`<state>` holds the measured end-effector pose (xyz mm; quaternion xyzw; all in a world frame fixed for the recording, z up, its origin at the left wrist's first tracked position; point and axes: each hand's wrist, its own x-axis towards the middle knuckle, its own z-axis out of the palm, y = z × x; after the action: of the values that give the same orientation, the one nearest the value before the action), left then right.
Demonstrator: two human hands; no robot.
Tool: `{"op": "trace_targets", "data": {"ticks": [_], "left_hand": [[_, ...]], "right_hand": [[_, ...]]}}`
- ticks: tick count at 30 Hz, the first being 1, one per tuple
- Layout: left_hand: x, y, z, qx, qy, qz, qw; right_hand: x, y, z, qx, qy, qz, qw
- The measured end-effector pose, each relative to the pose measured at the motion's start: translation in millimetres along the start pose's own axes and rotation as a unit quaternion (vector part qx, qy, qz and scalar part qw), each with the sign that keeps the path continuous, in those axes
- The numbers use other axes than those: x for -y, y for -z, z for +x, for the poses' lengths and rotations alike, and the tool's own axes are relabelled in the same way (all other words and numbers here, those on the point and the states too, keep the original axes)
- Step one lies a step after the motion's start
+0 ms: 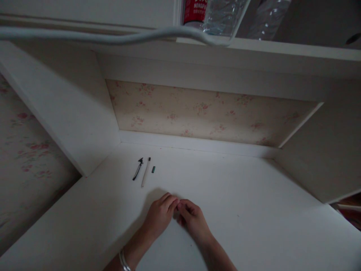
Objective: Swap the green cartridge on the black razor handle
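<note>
My left hand (163,211) and my right hand (193,217) meet fingertip to fingertip just above the white tabletop (237,188). Both are closed in a pinch, and whatever lies between the fingers is hidden or too small to name. Beyond my left hand lies a row of small things. These are a black-and-clear razor (137,169), a pale toothbrush (145,173) with a dark head, and a short dark green piece (153,169) whose kind I cannot make out. Neither hand touches them.
A white side panel (64,109) rises on the left and another panel (318,150) on the right. Overhead, a shelf (282,49) holds plastic bottles (222,17), with a thick grey-white cable (113,37) crossing in front. Flowered wallpaper (197,113) covers the back.
</note>
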<state>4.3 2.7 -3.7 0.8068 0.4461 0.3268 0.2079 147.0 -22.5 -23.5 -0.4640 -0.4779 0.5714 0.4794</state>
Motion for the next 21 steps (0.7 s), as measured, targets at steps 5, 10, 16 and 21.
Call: {"op": "trace_targets", "data": {"ticks": [5, 10, 16, 21], "left_hand": [[0.5, 1.3, -1.9, 0.012, -0.022, 0.065, 0.998], [2.3, 0.9, -4.7, 0.016, -0.058, 0.135, 0.989], [5.4, -2.1, -6.4, 0.011, -0.084, 0.187, 0.979], [3.9, -3.5, -6.1, 0.004, -0.092, 0.187, 0.978]], "right_hand": [[-0.7, 1.8, 0.2, 0.007, -0.006, 0.001, 1.000], [-1.6, 2.2, -0.9, 0.005, -0.010, 0.001, 1.000], [4.8, 0.1, -3.4, -0.014, -0.016, -0.037, 0.999], [9.3, -0.5, -4.5, -0.027, -0.008, -0.060, 0.998]]}}
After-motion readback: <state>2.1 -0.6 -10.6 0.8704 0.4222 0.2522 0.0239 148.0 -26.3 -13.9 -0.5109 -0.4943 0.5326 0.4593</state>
